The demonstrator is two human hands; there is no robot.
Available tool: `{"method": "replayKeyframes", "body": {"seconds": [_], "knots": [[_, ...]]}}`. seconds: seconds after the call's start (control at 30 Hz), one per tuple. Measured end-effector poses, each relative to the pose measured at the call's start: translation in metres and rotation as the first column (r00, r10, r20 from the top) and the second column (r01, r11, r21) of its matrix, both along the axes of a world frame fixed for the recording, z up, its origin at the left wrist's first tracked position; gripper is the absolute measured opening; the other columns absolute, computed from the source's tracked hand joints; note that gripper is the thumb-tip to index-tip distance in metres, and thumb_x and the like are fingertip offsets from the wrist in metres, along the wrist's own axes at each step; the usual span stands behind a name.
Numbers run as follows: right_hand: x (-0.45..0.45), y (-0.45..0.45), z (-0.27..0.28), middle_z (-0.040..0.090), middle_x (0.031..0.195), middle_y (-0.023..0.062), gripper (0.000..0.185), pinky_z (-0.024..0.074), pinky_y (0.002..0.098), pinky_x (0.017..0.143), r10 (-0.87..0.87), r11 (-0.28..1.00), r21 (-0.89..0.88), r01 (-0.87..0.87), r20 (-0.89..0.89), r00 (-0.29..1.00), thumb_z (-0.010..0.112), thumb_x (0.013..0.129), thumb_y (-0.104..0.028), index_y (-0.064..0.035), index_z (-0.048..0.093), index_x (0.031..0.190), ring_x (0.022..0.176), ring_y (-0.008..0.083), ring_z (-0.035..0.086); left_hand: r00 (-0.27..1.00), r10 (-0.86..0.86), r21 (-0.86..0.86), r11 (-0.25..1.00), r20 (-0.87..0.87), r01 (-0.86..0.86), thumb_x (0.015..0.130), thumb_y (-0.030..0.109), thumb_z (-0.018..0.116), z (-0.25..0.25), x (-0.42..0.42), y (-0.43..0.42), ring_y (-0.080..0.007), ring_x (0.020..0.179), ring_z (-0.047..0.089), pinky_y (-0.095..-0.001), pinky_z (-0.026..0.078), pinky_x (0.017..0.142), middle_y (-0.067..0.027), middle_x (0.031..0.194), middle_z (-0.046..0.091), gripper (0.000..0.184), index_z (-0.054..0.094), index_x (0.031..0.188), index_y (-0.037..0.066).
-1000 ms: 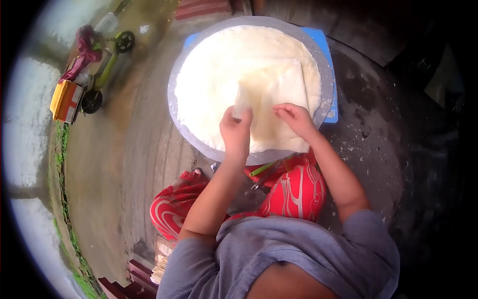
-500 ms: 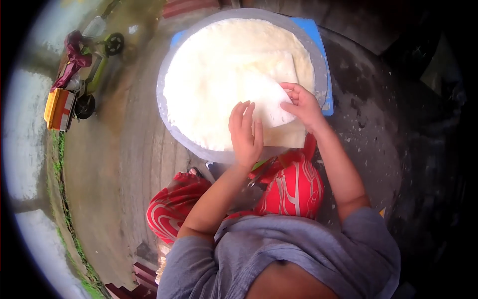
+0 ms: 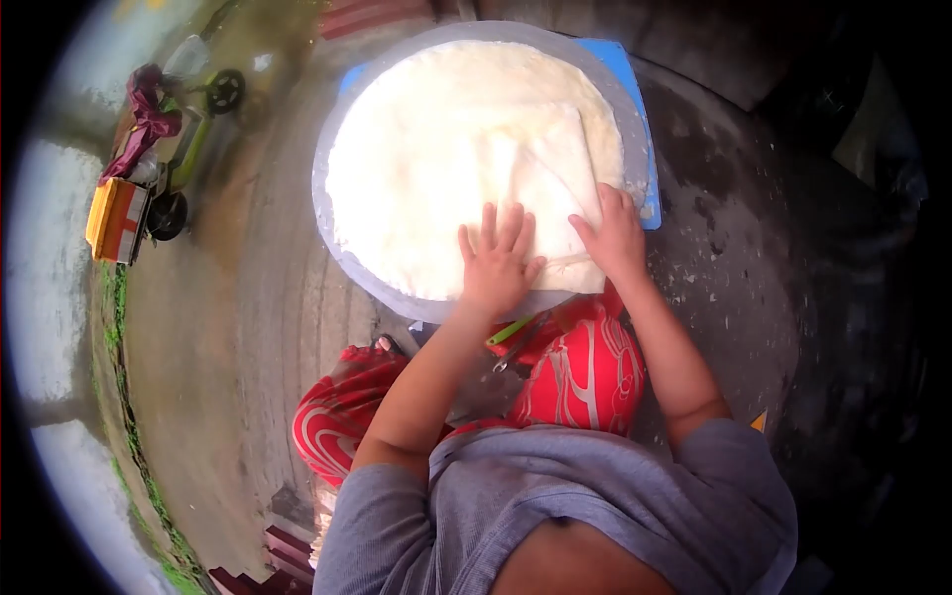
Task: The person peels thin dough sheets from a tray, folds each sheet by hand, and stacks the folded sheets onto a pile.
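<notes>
Here the left hand [image 3: 499,266] is lying palm-down, fingers spread wide, over the near part of a thin, cream-white, creased sheet [image 3: 555,183]; the right hand [image 3: 617,238] is resting at its right edge, thumb standing apart from the fingers, no clear pinch showing; the sheet is lying toward the right of a broad, round, pale layer [image 3: 407,149] on a grey round board [image 3: 322,203]; for neat work, the left palm should be anchoring lightly while the right fingers are easing creases outward, since hard tugging would likely be tearing it.
</notes>
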State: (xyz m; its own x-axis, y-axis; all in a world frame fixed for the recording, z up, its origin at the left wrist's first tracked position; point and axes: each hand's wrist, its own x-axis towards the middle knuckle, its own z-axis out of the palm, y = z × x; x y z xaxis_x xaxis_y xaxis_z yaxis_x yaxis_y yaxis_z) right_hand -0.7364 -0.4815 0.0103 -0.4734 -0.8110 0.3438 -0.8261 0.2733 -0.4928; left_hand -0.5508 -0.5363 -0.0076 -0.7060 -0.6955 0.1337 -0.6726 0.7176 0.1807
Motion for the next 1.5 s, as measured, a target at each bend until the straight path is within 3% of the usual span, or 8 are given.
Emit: {"method": "replayKeyframes", "body": {"seconds": [0.37, 0.53, 0.63, 0.83, 1.03, 1.27, 1.43, 1.5], "knots": [[-0.013, -0.029, 0.022, 0.061, 0.105, 0.0218, 0.045, 0.0486, 0.0361, 0.080, 0.103, 0.954, 0.177, -0.241, 0.561, 0.821, 0.068, 0.075, -0.017, 0.0018, 0.052, 0.112, 0.096, 0.0288, 0.062, 0.820, 0.251, 0.186, 0.966, -0.514, -0.180, 0.089, 0.025, 0.056, -0.003, 0.035, 0.012, -0.0340, 0.127, 0.036, -0.0438, 0.031, 0.101, -0.0139, 0.131, 0.048, 0.041, 0.051, 0.126, 0.008], [0.036, -0.048, 0.116, 0.061, 0.106, 0.0124, 0.043, 0.0487, 0.0295, 0.079, 0.347, 0.907, -0.158, -0.390, 0.807, 0.478, 0.063, 0.079, -0.003, 0.0039, 0.049, 0.120, 0.094, 0.0176, 0.059, 0.154, 0.946, 0.914, 0.220, -0.285, 0.341, 0.090, 0.042, 0.054, 0.036, 0.062, 0.014, -0.0258, 0.112, 0.050, -0.0360, 0.040, 0.094, -0.0175, 0.125, 0.050, 0.055, 0.047, 0.127, 0.002], [0.076, -0.036, 0.184, 0.060, 0.109, 0.0096, 0.044, 0.0493, 0.0285, 0.082, 0.444, 0.835, -0.320, -0.447, 0.873, 0.203, 0.061, 0.082, -0.001, 0.0045, 0.048, 0.123, 0.095, 0.0156, 0.060, 0.222, 0.972, 0.364, -0.179, -0.080, 0.914, 0.084, 0.062, 0.049, 0.083, 0.084, 0.031, -0.0302, 0.120, 0.047, -0.0375, 0.039, 0.098, -0.0193, 0.132, 0.045, 0.078, 0.038, 0.134, 0.003], [0.153, -0.006, 0.246, 0.061, 0.111, 0.0124, 0.045, 0.0513, 0.0294, 0.086, 0.508, 0.658, -0.436, -0.614, 0.859, -0.066, 0.064, 0.083, -0.004, 0.0046, 0.046, 0.123, 0.098, 0.0181, 0.063, -0.030, 0.996, -0.035, 0.027, -0.086, 0.999, 0.082, 0.049, 0.062, 0.162, 0.151, 0.076, -0.0310, 0.119, 0.050, -0.0423, 0.041, 0.101, -0.0195, 0.129, 0.049, 0.074, 0.038, 0.134, 0.002], [0.237, 0.023, 0.268, 0.062, 0.108, 0.0151, 0.043, 0.0522, 0.0297, 0.085, 0.525, 0.456, -0.429, -0.780, 0.837, -0.153, 0.064, 0.083, -0.007, 0.0060, 0.047, 0.121, 0.095, 0.0187, 0.064, -0.391, 0.891, 0.321, 0.449, -0.230, 0.834, 0.087, 0.007, 0.059, 0.221, 0.290, 0.155, -0.0276, 0.105, 0.060, -0.0375, 0.050, 0.093, -0.0209, 0.111, 0.059, 0.035, 0.049, 0.116, -0.008], [0.393, 0.082, 0.276, 0.064, 0.098, 0.0120, 0.036, 0.0530, 0.0266, 0.075, 0.185, 0.148, -0.321, -0.936, 0.938, -0.292, 0.067, 0.083, -0.014, 0.0045, 0.053, 0.111, 0.083, 0.0150, 0.064, -0.625, 0.710, 0.251, 0.702, -0.324, 0.667, 0.090, 0.005, 0.050, 0.249, 0.426, 0.317, -0.0312, 0.103, 0.060, -0.0371, 0.055, 0.089, -0.0249, 0.106, 0.059, 0.027, 0.050, 0.109, -0.015], [0.523, 0.110, 0.264, 0.064, 0.097, 0.0167, 0.019, 0.0598, 0.0212, 0.074, -0.279, -0.064, -0.384, -0.921, 0.893, -0.353, 0.055, 0.088, -0.001, 0.0115, 0.057, 0.103, 0.088, 0.0195, 0.067, -0.813, 0.490, 0.281, 0.866, -0.314, 0.413, 0.092, -0.001, 0.044, 0.255, 0.501, 0.399, -0.0306, 0.100, 0.060, -0.0349, 0.057, 0.087, -0.0406, 0.137, 0.016, 0.050, 0.022, 0.136, -0.010], [0.560, 0.143, 0.271, 0.063, 0.097, 0.0179, 0.019, 0.0598, 0.0216, 0.075, -0.254, -0.073, -0.355, -0.932, 0.910, -0.327, 0.054, 0.088, 0.000, 0.0125, 0.057, 0.102, 0.088, 0.0204, 0.067, -0.853, 0.438, 0.265, 0.891, -0.285, 0.370, 0.086, -0.008, 0.049, 0.256, 0.526, 0.436, -0.0423, 0.118, 0.047, -0.0343, 0.057, 0.089, -0.0313, 0.125, 0.042, 0.045, 0.029, 0.126, -0.015]]}}
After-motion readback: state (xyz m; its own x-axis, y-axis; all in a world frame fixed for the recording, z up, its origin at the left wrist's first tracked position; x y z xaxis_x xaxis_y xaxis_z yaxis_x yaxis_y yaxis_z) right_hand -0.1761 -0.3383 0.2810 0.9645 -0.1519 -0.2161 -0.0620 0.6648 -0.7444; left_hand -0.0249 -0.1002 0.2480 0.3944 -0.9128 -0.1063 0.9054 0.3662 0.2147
